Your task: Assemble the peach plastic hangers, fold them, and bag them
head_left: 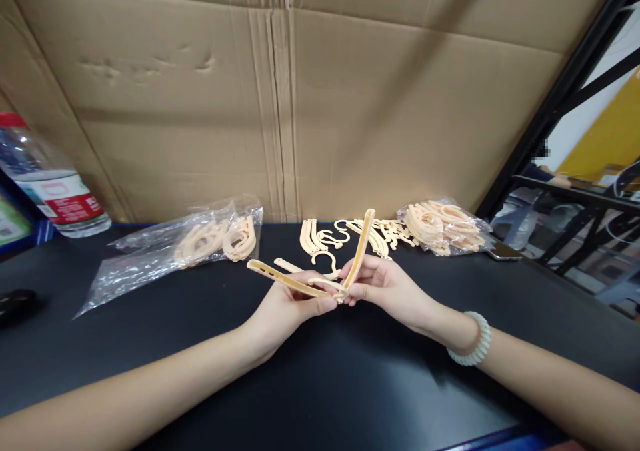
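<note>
Head view: over flat black tabletop (310, 397), left hand (283, 307) pinches closed on long curved cream plastic strip (290, 281) slanting up-left, right hand (387, 291) pinches closed on steeply rising cream plastic strip (359, 254), lower ends meeting between both hands.

held hanger pieces (359, 254): cream, tan inside | table (310, 384): black | cardboard (175, 84): brown | bottle cap (13, 120): red | label (70, 201): red and white | bracelet (483, 337): pale green | mouse (16, 305): black
</note>
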`<state>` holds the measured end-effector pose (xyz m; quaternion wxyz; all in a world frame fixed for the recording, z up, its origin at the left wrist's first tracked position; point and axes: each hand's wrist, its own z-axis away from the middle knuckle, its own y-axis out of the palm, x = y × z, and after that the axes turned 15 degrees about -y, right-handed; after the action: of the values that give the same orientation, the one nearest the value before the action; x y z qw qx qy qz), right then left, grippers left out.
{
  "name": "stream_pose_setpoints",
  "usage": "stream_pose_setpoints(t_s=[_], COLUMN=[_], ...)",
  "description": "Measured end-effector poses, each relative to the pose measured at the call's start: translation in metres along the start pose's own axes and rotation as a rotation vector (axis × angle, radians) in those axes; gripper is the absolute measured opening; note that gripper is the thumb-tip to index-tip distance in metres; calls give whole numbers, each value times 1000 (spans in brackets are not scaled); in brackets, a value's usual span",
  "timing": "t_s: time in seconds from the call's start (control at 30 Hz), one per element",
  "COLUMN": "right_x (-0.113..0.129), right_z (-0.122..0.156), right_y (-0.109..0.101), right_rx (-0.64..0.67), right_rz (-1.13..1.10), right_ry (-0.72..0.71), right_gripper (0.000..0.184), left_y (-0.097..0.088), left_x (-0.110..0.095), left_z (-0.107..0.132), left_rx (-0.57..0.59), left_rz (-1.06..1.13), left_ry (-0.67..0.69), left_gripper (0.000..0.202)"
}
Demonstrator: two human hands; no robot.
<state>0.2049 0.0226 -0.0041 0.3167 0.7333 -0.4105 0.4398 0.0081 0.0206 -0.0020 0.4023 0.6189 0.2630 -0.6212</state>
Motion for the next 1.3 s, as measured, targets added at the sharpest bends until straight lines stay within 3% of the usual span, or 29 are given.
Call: stream_pose_setpoints(t_s=[0.5, 0.77, 1.3], right_x=[5, 5, 5], right_z=[0, 0, 2], right_y=[2, 5, 7], right_rx=[26, 16, 58], right_rz=[33, 123, 94], right_ry=[-21, -102, -58], right_gripper=[13, 11, 14], left_y=[-4, -1, -3], left_x=[3, 2, -3], left_z=[0, 1, 2], left_rx=[-47, -101, 54], left_rz=[-9, 8, 33], left_ry=[-43, -34, -51], left_gripper=[11, 11, 11])
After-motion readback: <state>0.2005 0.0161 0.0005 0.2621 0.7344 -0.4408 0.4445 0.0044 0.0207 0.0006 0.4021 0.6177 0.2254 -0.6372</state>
